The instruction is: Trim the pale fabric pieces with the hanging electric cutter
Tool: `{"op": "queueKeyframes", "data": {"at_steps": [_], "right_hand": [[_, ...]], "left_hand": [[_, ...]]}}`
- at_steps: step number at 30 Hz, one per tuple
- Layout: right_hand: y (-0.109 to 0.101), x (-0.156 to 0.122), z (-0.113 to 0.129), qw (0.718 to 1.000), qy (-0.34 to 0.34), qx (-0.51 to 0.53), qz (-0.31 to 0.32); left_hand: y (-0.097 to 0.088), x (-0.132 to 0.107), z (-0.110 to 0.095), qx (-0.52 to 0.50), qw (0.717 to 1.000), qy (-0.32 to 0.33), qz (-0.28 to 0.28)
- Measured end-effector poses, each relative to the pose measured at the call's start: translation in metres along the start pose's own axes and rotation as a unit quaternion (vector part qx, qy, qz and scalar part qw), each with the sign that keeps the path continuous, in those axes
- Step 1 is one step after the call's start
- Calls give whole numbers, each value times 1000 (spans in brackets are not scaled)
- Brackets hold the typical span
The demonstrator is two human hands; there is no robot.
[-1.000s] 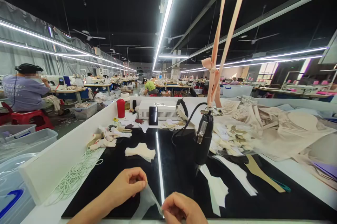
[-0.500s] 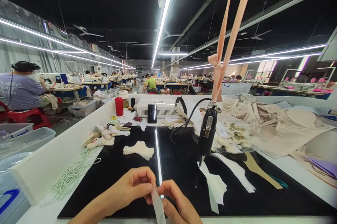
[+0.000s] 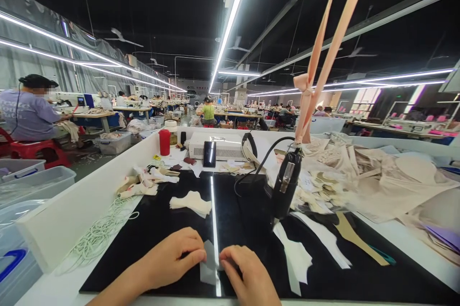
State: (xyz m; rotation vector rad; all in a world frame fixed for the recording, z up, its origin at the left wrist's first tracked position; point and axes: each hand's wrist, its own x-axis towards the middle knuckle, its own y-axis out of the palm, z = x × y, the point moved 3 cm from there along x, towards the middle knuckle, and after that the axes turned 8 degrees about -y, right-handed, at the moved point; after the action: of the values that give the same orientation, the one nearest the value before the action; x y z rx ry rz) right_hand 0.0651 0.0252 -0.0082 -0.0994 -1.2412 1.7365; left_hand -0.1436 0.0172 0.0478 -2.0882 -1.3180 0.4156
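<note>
My left hand (image 3: 179, 253) pinches a thin, greyish translucent strip (image 3: 207, 270) by its upper left side. This piece hangs low over the black board (image 3: 244, 234), close to the front edge. Facing it from the right, my right hand (image 3: 249, 272) has thumb and forefinger pressed together beside the strip. What those fingers hold, if anything, is too small to make out. Right of my hands lie cream fabric pieces (image 3: 296, 253) and a white curved piece (image 3: 328, 239). Above them hangs a black handheld tool (image 3: 286, 184) on peach straps (image 3: 307, 100).
A cream stack (image 3: 191, 202) sits on the board beyond my hands. Light green cord (image 3: 100, 234) and fabric scraps (image 3: 143, 181) lie at left. Behind stand a white machine (image 3: 219, 146), a phone (image 3: 210, 154) and a red container (image 3: 164, 142). Beige garments (image 3: 388, 167) pile up at right.
The strip has turned from upright between my fingertips to lying flatter and wider, low over the board. My hands have moved slightly apart.
</note>
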Motion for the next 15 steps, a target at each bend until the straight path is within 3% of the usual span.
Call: {"op": "queueKeyframes", "data": {"at_steps": [3, 6, 9, 11, 12, 13, 15], "right_hand": [[2, 0, -6, 998, -15, -51, 18], [3, -1, -8, 998, -20, -61, 25], [-5, -1, 2, 999, 1, -12, -38], [-16, -1, 19, 989, 22, 99, -107], [-20, -2, 30, 975, 28, 188, -120], [-23, -3, 41, 941, 46, 315, -117], [-25, -9, 67, 809, 98, 576, -58]], "left_hand": [[-2, -4, 3, 87, 996, 15, -11], [-5, -7, 8, 89, 996, 22, -22], [-6, -9, 12, 75, 997, 18, -21], [-6, -10, 16, 58, 998, 12, -25], [-6, -10, 18, 48, 998, 8, -32], [-6, -10, 21, 40, 998, 7, -40], [-6, -9, 27, 24, 997, 6, -67]]}}
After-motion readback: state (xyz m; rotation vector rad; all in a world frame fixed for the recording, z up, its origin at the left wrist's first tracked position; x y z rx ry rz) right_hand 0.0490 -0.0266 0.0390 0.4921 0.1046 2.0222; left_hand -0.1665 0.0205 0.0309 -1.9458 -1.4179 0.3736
